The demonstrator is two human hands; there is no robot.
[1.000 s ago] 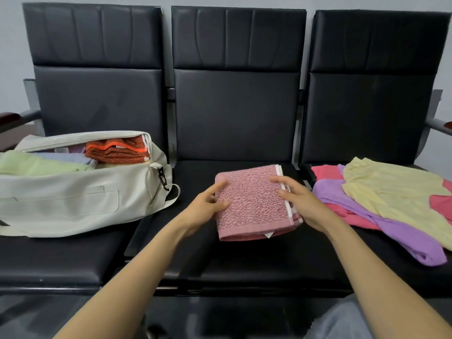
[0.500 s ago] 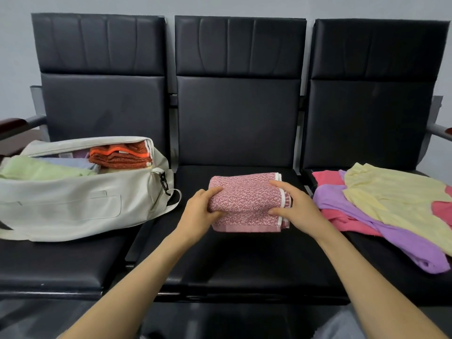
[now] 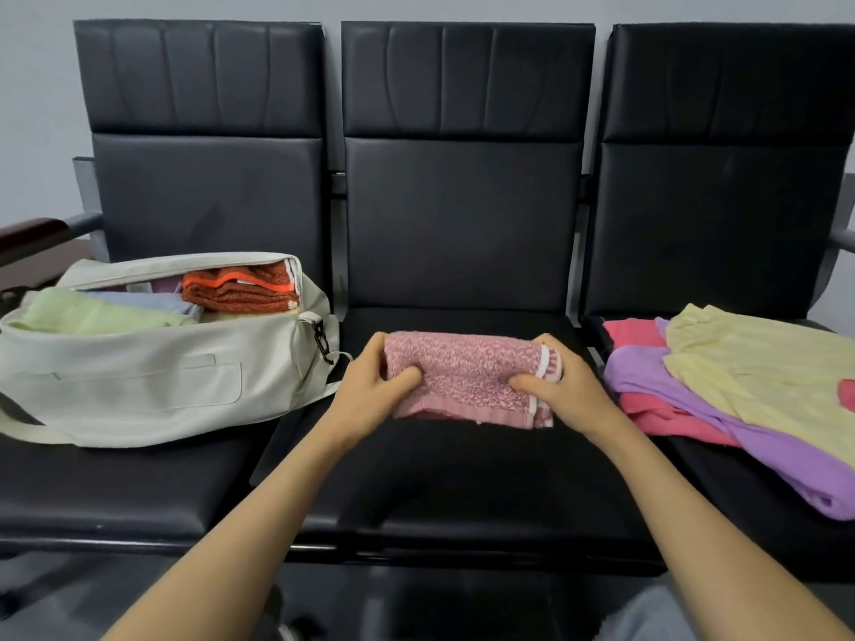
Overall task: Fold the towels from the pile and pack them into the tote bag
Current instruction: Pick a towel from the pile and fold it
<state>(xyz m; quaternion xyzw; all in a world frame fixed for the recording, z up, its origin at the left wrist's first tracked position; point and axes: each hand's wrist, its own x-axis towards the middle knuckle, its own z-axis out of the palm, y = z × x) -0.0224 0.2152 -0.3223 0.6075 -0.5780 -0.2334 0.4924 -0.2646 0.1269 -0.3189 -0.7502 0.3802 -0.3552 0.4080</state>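
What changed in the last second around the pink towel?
The pink towel lay flat on the middle seat, hands touching its sides; now the left hand and right hand grip its ends, thumbs on top, and it looks slightly lifted. The tote bag, its packed towels and the pile on the right stayed put.

Three black padded seats [image 3: 462,201] against a grey wall [image 3: 37,85]

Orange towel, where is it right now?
In the head view, the orange towel lies inside the open bag on the left seat, at the bag's right end, next to a blue towel.
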